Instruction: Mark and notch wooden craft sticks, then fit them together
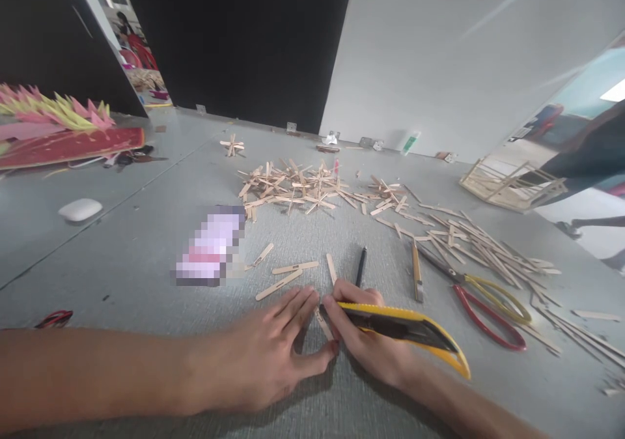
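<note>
My right hand (364, 335) is closed around a yellow and black utility knife (405, 327); its blade end is hidden by the fingers. My left hand (276, 348) lies low on the table, thumb and fingertips holding a small wooden craft stick (323, 325) down between the two hands. Just beyond the fingers are loose craft sticks with slots cut in them (279, 284). Another stick (332, 268) points away from my right hand, and a black pen (361, 266) lies beside it.
A heap of craft-stick pieces (293, 185) spreads across the grey table (161, 315). A phone (209, 247) lies left of the sticks, a white mouse-like object (81, 210) farther left. Scissors (488, 315), a wooden-handled tool (416, 273) and long sticks (488, 250) are at right. Partition panels (244, 42) stand behind.
</note>
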`<state>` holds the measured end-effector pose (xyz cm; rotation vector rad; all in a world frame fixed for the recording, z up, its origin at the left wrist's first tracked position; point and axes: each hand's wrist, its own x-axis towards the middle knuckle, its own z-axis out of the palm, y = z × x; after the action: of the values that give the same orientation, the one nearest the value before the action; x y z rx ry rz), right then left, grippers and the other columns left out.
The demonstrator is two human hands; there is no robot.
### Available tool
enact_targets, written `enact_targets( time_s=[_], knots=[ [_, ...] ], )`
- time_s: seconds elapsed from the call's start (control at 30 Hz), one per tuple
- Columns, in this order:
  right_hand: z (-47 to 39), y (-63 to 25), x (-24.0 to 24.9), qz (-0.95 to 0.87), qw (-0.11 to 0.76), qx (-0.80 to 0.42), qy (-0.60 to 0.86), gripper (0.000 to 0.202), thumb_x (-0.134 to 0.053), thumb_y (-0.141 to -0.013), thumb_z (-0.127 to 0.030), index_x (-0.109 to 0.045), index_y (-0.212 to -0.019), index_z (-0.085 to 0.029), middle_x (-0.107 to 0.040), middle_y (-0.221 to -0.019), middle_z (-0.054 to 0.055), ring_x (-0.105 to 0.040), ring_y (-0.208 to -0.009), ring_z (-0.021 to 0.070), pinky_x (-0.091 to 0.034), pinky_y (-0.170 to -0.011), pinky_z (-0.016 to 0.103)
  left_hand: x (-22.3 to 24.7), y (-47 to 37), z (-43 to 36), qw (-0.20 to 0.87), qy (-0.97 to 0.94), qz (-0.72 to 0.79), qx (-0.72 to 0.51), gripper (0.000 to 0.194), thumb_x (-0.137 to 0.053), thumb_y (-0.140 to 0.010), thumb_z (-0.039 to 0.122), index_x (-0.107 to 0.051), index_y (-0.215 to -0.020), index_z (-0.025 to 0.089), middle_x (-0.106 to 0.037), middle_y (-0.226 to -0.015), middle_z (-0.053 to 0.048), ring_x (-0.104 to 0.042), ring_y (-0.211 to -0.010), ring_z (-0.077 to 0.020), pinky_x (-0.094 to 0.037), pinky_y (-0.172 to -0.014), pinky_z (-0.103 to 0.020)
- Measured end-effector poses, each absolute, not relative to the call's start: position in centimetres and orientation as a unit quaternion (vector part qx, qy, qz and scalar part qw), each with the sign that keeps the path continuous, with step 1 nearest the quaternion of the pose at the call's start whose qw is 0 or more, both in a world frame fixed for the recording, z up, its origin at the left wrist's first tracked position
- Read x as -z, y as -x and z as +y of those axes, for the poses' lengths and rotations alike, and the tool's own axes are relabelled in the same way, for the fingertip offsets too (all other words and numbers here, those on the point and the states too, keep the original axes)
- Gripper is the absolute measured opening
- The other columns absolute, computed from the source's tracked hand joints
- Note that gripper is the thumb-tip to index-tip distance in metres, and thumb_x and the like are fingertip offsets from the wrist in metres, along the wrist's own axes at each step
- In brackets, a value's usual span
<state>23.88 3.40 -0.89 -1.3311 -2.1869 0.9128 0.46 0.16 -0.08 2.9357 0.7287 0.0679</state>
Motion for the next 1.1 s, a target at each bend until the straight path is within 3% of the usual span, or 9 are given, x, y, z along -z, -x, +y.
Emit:
enact_targets(
  time_s=[0.3,0.47,0.73,1.1],
  knots=[
    [3.5,-23.8,0.8,-0.787,0.206,-0.325,0.482,0.040,-0.042,-0.107,-0.050,-0.046,-0.076,-0.025,-0.054,-0.071,-0.005,-0.053,-0.069,0.0173,-0.041,-0.075,0.040,-0.4,-0.1,0.2,0.096,-0.964,0.246,-0.021,0.060,-0.048,-0.107,0.034,-0.024,-0.161,0.022,-0.007,-0.169,-0.026,-0.011,-0.154,-0.0439,-0.023,-0.126,-0.056],
    [3.4,-23.7,0.5,-0.787,0.205,-0.323,0.484,0.037,-0.045,-0.106,-0.048,-0.046,-0.076,-0.025,-0.055,-0.070,-0.005,-0.052,-0.068,0.0176,-0.041,-0.073,0.038,-0.2,0.0,0.2,0.106,-0.961,0.253,-0.023,0.065,-0.056,-0.104,0.034,-0.026,-0.161,0.026,0.001,-0.170,-0.021,-0.013,-0.155,-0.0428,-0.022,-0.127,-0.056],
    [3.3,-23.3,0.3,-0.782,0.218,-0.305,0.497,0.039,-0.045,-0.105,-0.049,-0.046,-0.074,-0.025,-0.057,-0.072,-0.003,-0.053,-0.070,0.0170,-0.041,-0.073,0.035,-1.2,-0.4,0.2,0.091,-0.961,0.259,0.024,0.081,-0.068,-0.090,0.017,-0.030,-0.160,0.025,-0.011,-0.170,-0.021,-0.020,-0.153,-0.0466,-0.031,-0.123,-0.059],
    [3.0,-23.5,-0.8,-0.771,0.193,-0.337,0.504,0.035,-0.041,-0.104,-0.046,-0.046,-0.076,-0.025,-0.057,-0.074,-0.003,-0.054,-0.074,0.0181,-0.044,-0.075,0.037,-1.9,-0.5,0.2,0.086,-0.960,0.262,0.044,0.081,-0.068,-0.090,0.018,-0.029,-0.161,0.026,-0.017,-0.168,-0.022,-0.023,-0.153,-0.0443,-0.031,-0.123,-0.057]
  ],
)
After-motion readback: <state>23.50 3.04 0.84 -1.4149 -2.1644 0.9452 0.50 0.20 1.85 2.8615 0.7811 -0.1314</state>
